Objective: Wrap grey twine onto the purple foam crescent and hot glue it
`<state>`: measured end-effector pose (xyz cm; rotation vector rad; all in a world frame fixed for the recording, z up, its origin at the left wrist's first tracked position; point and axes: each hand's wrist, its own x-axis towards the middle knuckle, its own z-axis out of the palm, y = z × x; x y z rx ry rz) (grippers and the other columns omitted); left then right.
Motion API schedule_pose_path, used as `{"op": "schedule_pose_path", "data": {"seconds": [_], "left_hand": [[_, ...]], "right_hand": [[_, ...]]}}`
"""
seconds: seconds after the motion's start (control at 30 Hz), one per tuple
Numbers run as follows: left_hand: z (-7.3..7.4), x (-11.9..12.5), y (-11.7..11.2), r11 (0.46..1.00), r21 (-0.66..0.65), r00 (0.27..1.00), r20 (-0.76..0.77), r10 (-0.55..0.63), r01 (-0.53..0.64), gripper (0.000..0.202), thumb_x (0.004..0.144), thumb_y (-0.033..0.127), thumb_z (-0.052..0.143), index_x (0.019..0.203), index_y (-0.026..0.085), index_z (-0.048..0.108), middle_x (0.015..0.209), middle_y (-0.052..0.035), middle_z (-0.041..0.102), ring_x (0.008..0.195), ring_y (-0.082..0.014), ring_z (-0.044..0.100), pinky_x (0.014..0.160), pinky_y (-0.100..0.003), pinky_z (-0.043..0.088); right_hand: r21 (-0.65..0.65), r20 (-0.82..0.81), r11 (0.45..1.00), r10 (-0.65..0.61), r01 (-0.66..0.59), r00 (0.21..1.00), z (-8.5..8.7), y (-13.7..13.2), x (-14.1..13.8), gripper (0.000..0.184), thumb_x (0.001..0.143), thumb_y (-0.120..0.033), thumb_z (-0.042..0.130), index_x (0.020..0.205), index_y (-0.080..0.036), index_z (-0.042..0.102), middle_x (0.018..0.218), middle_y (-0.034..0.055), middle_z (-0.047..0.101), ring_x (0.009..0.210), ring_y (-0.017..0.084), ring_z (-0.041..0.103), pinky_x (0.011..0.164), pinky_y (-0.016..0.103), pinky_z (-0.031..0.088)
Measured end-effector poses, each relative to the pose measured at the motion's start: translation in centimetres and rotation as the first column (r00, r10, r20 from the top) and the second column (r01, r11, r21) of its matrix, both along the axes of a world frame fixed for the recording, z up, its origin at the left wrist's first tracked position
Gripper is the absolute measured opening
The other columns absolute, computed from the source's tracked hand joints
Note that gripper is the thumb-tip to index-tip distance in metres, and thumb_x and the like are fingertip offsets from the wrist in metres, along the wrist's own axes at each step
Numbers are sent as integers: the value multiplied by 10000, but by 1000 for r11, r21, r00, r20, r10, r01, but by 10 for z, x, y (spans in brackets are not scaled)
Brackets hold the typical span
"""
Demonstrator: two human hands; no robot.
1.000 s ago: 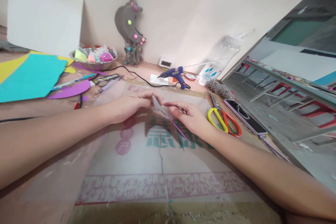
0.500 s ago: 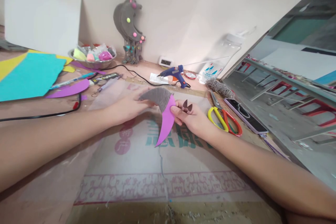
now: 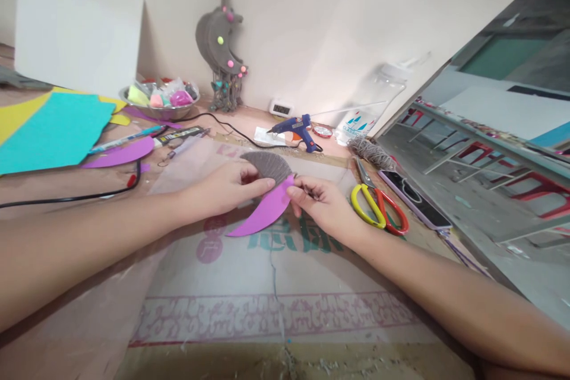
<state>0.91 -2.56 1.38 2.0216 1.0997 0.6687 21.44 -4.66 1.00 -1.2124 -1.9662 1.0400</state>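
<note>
Crescent (image 3: 278,192) is up over the sheet (image 3: 200,279), about half covered, I'd judge: grey cord (image 3: 271,162) on the upper part, purple left bare below. Left hand (image 3: 229,185) grips the wound part; right hand (image 3: 318,197) pinches the purple edge.

From the wearer's head, 1 camera looks forward and down, near the left hand (image 3: 225,189) and right hand (image 3: 321,200), across the surface (image 3: 252,117) toward a pale wall (image 3: 307,35).

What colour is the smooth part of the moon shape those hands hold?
The smooth part is purple, clearest in the head view.
</note>
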Motion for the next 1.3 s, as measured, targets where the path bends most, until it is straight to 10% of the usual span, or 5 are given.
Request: {"op": "schedule_pose_path", "data": {"seconds": [1.3], "left_hand": [[-7, -1, 3, 997, 4, 991, -115, -72, 73, 306, 826, 385, 455, 629, 160, 520, 556, 28, 510, 491, -93, 459, 459, -230, 301]], "right_hand": [[31, 8, 997, -70, 70, 998, 1, -1, -1, 292, 857, -424, 515, 696, -181, 510, 542, -46, 465, 512, 83, 394, 517, 227, 323]]}}
